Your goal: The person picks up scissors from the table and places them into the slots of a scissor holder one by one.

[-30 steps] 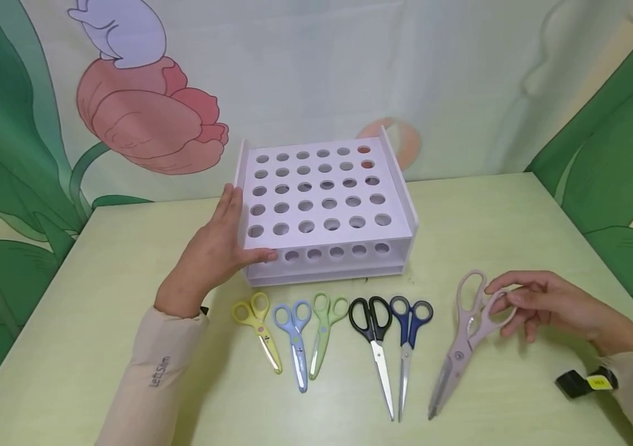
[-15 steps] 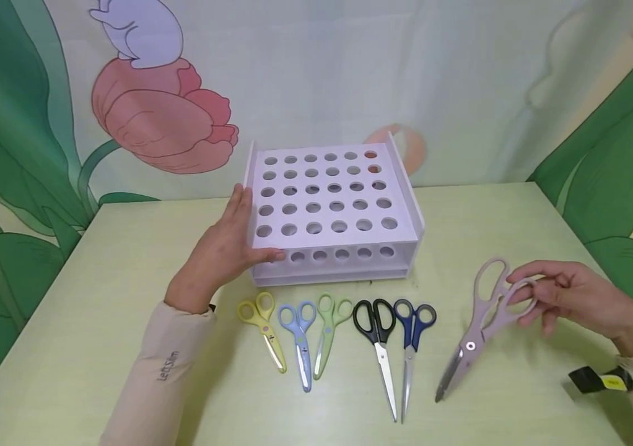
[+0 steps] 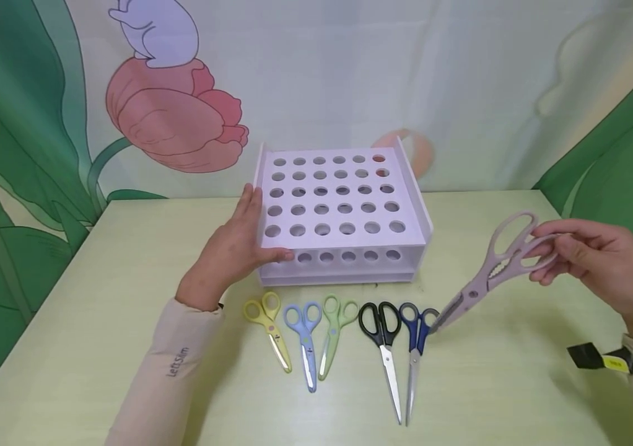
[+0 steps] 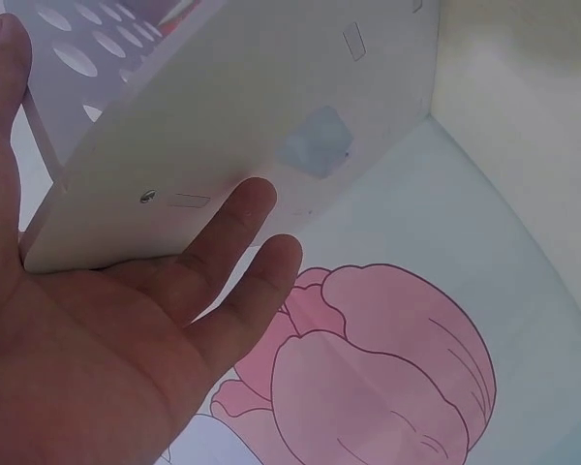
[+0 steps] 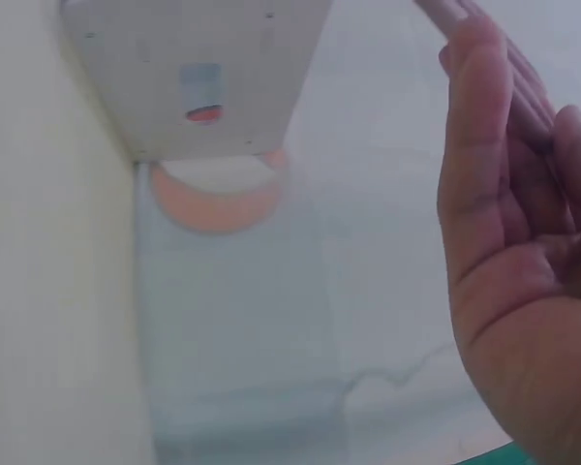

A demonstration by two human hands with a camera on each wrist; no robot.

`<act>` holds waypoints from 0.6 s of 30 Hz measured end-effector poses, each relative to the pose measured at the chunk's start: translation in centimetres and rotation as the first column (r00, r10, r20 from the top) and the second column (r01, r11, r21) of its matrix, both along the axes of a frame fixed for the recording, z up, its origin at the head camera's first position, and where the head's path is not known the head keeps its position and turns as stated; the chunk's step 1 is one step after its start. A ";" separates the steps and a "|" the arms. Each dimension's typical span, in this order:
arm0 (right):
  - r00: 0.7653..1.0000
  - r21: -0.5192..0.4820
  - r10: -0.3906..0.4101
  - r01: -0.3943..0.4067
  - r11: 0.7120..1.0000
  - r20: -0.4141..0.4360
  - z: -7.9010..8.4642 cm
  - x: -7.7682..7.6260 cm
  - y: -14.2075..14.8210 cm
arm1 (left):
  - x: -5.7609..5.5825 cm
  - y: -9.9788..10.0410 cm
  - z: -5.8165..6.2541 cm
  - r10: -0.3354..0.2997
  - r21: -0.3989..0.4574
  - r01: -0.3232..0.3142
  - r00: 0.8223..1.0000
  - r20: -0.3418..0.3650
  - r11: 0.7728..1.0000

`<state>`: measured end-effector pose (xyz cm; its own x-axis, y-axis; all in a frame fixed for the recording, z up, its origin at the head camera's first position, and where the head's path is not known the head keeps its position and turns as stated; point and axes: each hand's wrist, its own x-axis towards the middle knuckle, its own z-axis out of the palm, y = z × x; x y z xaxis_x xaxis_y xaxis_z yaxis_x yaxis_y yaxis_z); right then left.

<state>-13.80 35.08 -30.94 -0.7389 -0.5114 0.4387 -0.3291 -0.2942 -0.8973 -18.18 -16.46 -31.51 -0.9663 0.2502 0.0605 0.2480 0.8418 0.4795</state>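
A white holed rack (image 3: 344, 239) stands at the back of the table. My left hand (image 3: 233, 254) rests against its left side, fingers straight along the side panel (image 4: 223, 97) and thumb over the front corner. At the right, my right hand (image 3: 601, 254) pinches one handle loop of a pair of pale pink scissors (image 3: 475, 292). These scissors are raised off the table and slant down to the left. Their tips overlap the handle of the navy scissors (image 3: 414, 337) in the head view. In the right wrist view the fingers hide most of them.
In front of the rack lie yellow scissors (image 3: 267, 321), light blue scissors (image 3: 306, 347), green scissors (image 3: 332, 331) and black-handled scissors (image 3: 383, 341), side by side on the table (image 3: 127, 297). A printed curtain (image 3: 316, 74) hangs close behind the rack.
My right hand has lifted the pale pink scissors up and away from the table, and their tips have swung toward the navy scissors. The left hand has stayed at the rack.
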 end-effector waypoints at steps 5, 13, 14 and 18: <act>0.984 -0.031 -0.178 0.178 0.984 -0.016 2.7 0.1 -1.9 | -0.1 0.1 -0.1 -0.002 0.001 0.002 1.000 -0.003 1.000; 0.894 -0.050 -0.444 0.448 0.893 0.065 6.4 0.3 -5.3 | -0.2 0.0 -0.2 -0.003 0.007 0.003 1.000 -0.005 1.000; 0.885 -0.067 -0.463 0.466 0.882 0.058 6.8 0.3 -5.7 | -0.3 0.0 -0.2 -0.004 0.009 0.004 1.000 -0.005 1.000; 0.869 -0.183 -0.493 0.491 0.852 0.038 7.8 -0.1 -7.3 | -0.3 -0.1 -0.3 -0.008 0.013 0.008 1.000 -0.009 1.000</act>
<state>-13.86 27.83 -23.12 -0.8680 0.0066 0.4965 -0.4825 -0.2472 -0.8403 -18.49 -16.54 -31.79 -0.9637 0.2571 0.0726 0.2591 0.8335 0.4879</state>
